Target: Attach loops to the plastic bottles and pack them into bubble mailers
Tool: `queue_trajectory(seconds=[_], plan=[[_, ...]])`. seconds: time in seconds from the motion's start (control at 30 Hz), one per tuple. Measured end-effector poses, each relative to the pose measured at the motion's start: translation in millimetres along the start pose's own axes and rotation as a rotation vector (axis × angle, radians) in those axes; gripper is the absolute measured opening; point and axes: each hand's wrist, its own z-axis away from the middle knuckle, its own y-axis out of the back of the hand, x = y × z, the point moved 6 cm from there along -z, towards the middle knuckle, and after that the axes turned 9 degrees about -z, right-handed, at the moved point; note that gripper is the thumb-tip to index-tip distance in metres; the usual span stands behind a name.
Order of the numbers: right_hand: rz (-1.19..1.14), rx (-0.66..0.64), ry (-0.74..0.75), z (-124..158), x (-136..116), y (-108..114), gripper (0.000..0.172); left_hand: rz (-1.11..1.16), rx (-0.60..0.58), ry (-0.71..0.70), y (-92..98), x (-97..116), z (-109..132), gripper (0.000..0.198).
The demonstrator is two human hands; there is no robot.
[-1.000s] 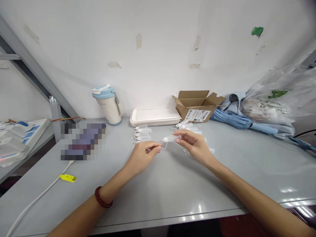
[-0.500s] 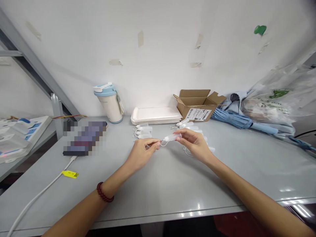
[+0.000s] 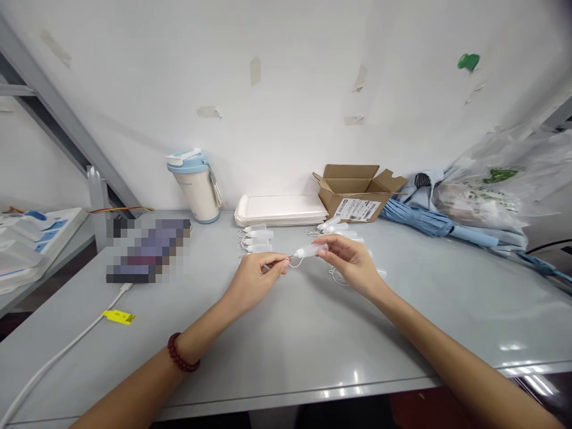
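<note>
My right hand (image 3: 351,262) pinches a small translucent squeeze bottle (image 3: 310,250) by its body, above the grey table. The bottle lies almost level, its narrow tip pointing left. From its neck a thin white strap curves toward my left hand (image 3: 259,277), whose thumb and index finger are pressed together at the tip. What those fingertips grip is too small to make out. Several similar bottles (image 3: 259,235) lie in a row left of my hands. Another group of bottles (image 3: 333,226) sits behind my right hand, which partly hides it.
White trays (image 3: 281,208) are stacked against the wall beside an open cardboard box (image 3: 353,193). A tumbler (image 3: 196,190) and a blurred phone (image 3: 152,250) with a white cable (image 3: 71,345) are at left. A folded blue umbrella (image 3: 420,219) and a plastic bag (image 3: 491,185) occupy the right.
The camera view has shifted slightly. Both hands keep nearly the same pose, and the bottle is still in my right hand with its tip at my left fingertips.
</note>
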Motion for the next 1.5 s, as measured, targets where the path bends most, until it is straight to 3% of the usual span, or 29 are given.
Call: queue_trajectory(seconds=[1.03, 1.5], plan=[[0.013, -0.02, 0.011, 0.8, -1.2, 0.0, 0.023, -0.005, -0.002, 0.002, -1.4, 1.7, 1.4, 0.028], [0.192, -0.095, 0.101, 5.5, -10.8, -7.2, 0.018, -0.183, 0.008, -0.144, -2.9, 9.0, 4.0, 0.026]])
